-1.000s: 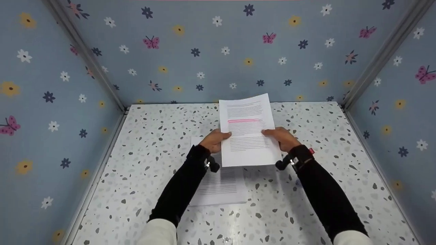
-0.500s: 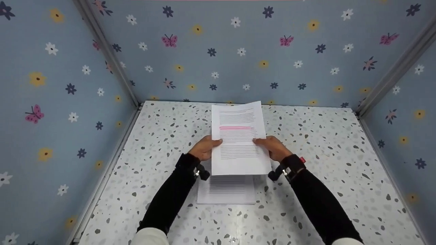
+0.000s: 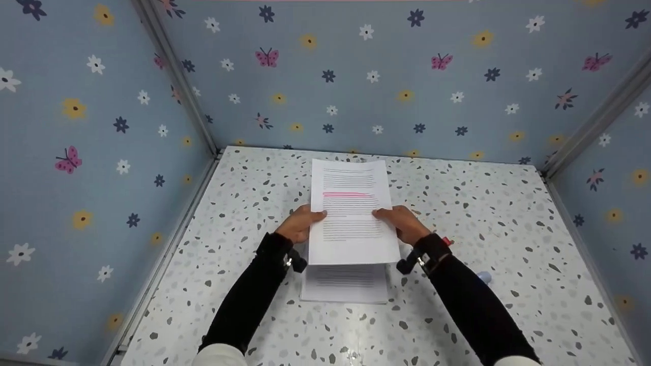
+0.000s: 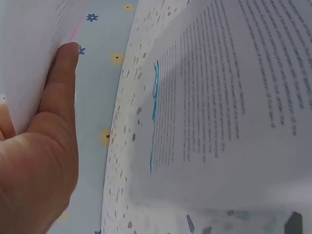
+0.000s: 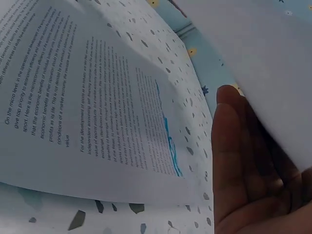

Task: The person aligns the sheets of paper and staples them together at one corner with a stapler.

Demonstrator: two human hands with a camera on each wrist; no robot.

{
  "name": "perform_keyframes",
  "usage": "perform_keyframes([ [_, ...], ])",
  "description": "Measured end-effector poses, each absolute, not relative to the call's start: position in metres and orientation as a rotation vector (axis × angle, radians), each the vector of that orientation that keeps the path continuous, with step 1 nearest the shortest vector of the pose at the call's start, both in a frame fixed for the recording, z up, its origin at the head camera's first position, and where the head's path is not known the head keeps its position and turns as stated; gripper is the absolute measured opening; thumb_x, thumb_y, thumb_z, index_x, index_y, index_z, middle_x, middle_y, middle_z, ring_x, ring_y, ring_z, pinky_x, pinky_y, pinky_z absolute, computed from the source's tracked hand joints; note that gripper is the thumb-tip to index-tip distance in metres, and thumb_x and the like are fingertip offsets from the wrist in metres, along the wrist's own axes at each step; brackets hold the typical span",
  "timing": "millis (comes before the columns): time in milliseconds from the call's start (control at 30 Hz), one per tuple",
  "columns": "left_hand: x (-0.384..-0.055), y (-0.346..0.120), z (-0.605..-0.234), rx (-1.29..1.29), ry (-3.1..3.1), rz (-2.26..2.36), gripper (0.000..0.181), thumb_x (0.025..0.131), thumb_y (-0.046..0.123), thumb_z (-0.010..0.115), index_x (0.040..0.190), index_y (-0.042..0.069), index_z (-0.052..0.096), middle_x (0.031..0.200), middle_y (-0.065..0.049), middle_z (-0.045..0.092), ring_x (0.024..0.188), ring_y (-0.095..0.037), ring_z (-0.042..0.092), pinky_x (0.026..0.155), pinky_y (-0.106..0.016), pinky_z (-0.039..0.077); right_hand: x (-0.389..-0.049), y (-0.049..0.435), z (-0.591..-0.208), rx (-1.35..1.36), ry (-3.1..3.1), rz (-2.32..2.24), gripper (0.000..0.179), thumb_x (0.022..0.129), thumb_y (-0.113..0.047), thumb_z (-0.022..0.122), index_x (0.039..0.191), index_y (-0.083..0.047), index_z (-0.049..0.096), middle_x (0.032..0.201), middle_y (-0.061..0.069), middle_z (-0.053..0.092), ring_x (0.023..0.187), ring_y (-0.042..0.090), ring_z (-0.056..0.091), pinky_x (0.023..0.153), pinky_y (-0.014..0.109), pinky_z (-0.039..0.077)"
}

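Both hands hold up a printed sheet of paper point(image 3: 351, 249) with a pink highlighted line. My left hand point(image 3: 300, 223) pinches its left edge, thumb on the printed face. On the opposite edge my right hand point(image 3: 403, 223) pinches it the same way. Beneath lies a second printed paper point(image 3: 346, 292) on the table, mostly covered by the raised sheet in the head view. In the left wrist view that lower paper point(image 4: 204, 180) carries a blue marked line near its far edge. The right wrist view shows the same blue line on the lower paper point(image 5: 122, 187).
The speckled white table point(image 3: 244, 203) is bounded by a flowered blue back wall point(image 3: 351, 76) and side walls. A small pale blue object point(image 3: 484, 277) lies partly behind the right forearm; its kind cannot be told.
The held sheet has come down and closer, from tilted to nearly straight, and now sits above the lower paper. Both hands keep their grip. The head view has shifted, uncovering the pale blue object.
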State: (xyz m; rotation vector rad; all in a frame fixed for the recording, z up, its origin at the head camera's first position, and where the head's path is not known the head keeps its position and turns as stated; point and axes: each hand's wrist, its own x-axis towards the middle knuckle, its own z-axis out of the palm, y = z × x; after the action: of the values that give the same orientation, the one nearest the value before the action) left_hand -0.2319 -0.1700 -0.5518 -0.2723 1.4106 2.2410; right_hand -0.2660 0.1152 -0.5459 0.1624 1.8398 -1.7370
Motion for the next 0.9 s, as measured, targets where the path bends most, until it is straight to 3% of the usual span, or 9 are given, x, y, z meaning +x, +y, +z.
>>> perform_keyframes([
  [400, -0.210, -0.190, -0.577, -0.337, 1.427, 2.191, 0.036, 0.106, 0.003, 0.051, 0.141, -0.005, 0.051, 0.122, -0.021, 0.068, 0.106, -0.031, 0.069, 0.091, -0.041, 0.056, -0.249, 0.094, -0.578, 0.210, 1.858, -1.722, 0.042, 0.094, -0.020, 0.072, 0.126, 0.005, 0.062, 0.106, 0.016, 0.073, 0.088, 0.023, 0.072, 0.073, 0.032, 0.059],
  [667, -0.209, -0.196, -0.580, -0.328, 1.558, 2.170, 0.036, 0.105, 0.005, 0.049, 0.140, -0.005, 0.052, 0.118, -0.021, 0.069, 0.099, -0.029, 0.071, 0.084, -0.039, 0.059, -0.244, 0.095, -0.578, 0.151, 1.983, -1.719, 0.035, 0.095, -0.024, 0.069, 0.110, 0.008, 0.070, 0.092, 0.015, 0.075, 0.073, 0.020, 0.072, 0.060, 0.030, 0.057],
  [900, -0.207, -0.204, -0.590, -0.352, 1.844, 1.990, 0.030, 0.106, 0.014, 0.053, 0.125, -0.007, 0.064, 0.099, -0.015, 0.074, 0.081, -0.021, 0.072, 0.069, -0.029, 0.057, -0.239, 0.099, -0.585, 0.175, 2.032, -1.714, 0.028, 0.094, -0.019, 0.071, 0.106, 0.007, 0.073, 0.091, 0.016, 0.076, 0.075, 0.022, 0.074, 0.065, 0.032, 0.059],
])
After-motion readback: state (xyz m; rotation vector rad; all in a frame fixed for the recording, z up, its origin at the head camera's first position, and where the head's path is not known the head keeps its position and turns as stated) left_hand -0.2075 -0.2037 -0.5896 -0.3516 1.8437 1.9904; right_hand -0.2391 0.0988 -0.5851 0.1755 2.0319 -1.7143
